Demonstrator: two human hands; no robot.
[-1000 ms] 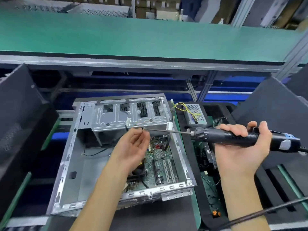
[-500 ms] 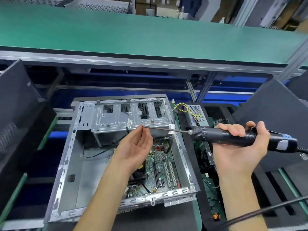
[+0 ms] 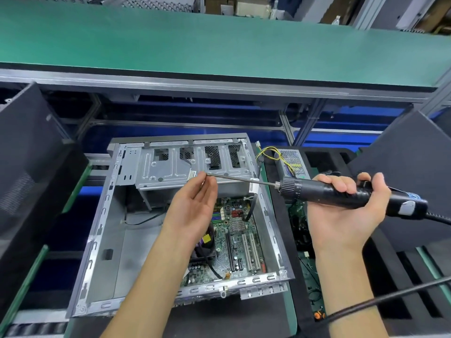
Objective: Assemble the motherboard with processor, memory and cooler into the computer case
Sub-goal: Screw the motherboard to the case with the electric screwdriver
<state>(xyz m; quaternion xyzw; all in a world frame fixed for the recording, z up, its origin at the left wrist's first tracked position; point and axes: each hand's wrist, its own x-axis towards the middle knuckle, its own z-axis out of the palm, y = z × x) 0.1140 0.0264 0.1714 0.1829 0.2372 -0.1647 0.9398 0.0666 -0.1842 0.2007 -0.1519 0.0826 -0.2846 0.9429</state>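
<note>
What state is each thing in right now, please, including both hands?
Computer case: lying open, side panel off.
Motherboard: seated inside the case.
Electric screwdriver: held level above the case.
Right hand: grips the screwdriver body.
Left hand: fingertips pinch the bit's tip.

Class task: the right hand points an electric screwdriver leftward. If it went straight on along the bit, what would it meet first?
The left hand: its fingertips are already at the tip of the electric screwdriver, held by the right hand.
</note>
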